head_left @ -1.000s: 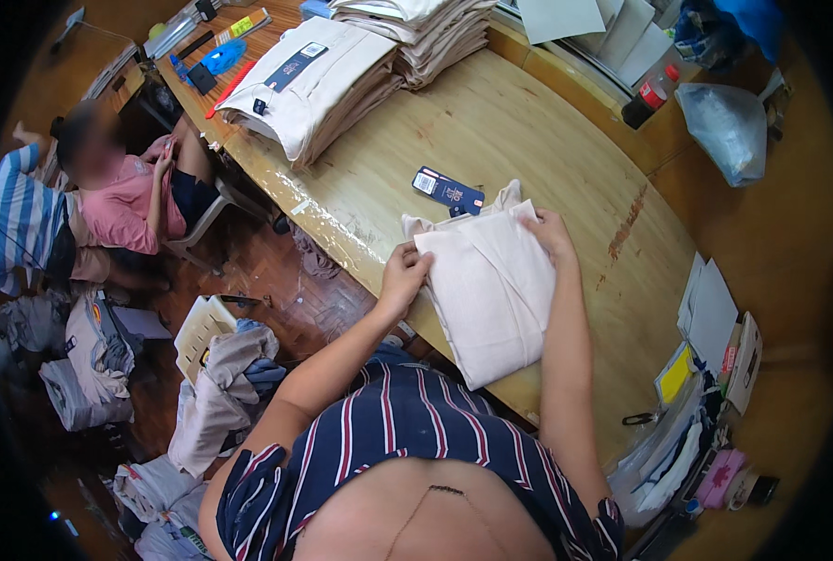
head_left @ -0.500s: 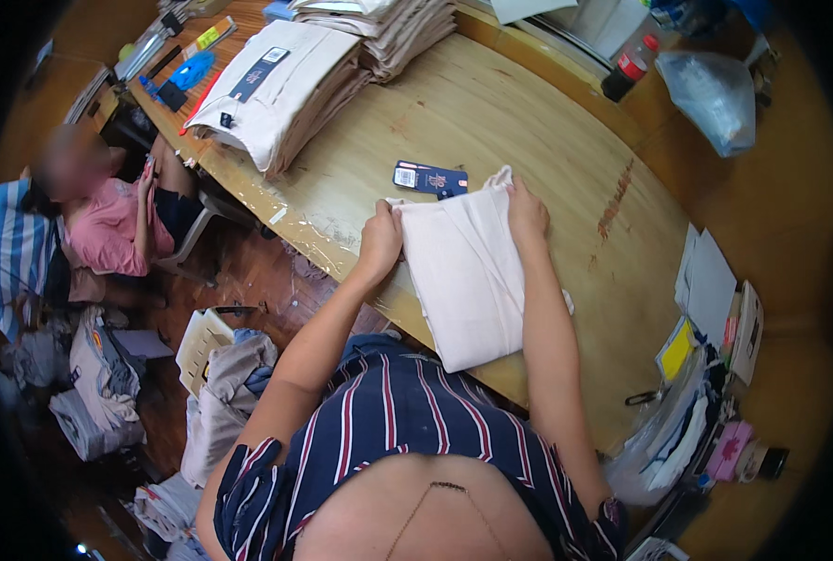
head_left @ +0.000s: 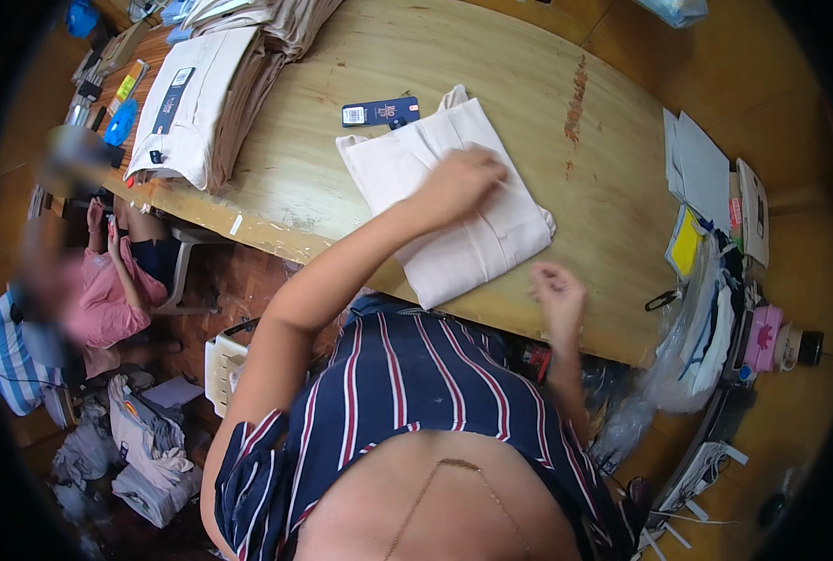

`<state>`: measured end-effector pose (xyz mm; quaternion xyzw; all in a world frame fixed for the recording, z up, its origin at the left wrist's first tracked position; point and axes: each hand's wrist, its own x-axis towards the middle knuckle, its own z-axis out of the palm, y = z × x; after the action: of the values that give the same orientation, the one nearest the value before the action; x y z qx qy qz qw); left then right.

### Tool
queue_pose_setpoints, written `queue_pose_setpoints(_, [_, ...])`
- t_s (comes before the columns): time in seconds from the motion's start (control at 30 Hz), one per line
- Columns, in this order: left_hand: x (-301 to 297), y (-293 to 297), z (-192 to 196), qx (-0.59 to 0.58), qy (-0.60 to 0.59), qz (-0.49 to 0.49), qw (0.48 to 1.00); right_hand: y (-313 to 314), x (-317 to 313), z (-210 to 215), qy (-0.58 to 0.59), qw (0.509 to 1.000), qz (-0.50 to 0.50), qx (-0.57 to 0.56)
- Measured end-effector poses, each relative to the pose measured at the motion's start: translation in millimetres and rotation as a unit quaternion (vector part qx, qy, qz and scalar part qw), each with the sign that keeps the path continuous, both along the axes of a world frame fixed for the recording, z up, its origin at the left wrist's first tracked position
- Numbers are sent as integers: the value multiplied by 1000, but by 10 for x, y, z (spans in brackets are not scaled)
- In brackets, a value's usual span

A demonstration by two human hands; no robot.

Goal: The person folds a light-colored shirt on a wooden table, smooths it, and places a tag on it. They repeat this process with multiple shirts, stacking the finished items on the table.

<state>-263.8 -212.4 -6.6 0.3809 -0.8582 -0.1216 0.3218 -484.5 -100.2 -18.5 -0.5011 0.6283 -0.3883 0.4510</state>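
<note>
A folded pale beige garment, apparently trousers, lies at the table's near edge. My left hand reaches across its upper right part; motion smears the fingers, so I cannot tell how closed they are. Off the garment's lower right corner, above the table's near edge, is my right hand, its fingers loosely curled and apart with nothing visible in them. A dark blue hang tag with a white label extends beyond the garment's far edge.
A tall stack of folded beige garments stands at the far left of the wooden table. Papers and plastic bags line the right side. At left sits a person in a pink top, near clothes piled on the floor.
Both hands have let go of the garment's sides. My left hand has moved across its top; my right has drawn back toward me. The view has shifted, and the garment lies turned on the table.
</note>
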Motion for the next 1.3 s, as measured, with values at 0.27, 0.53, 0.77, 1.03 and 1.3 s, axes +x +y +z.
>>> queue_pose_setpoints(0.27, [-696,-255,-396,11,-224,-184,957,-2,401,-342,66,995,-16,-77])
queue_pose_setpoints(0.53, [-704,-554,-328,74,-197,-182,961,-308,247,-368,181,982,20,-39])
queue_pose_setpoints(0.77, [-458,-879,-242,75,-100,-36,992,-131,409,-115,391,899,7,-195])
queue_pose_setpoints(1.03, [-429,478,-166,11,-65,135,989,-510,163,-46,263,945,47,-190])
queue_pose_setpoints(1.3, [178,1418,-591,8,-81,87,993,-1371,230,-298,276,927,204,-151])
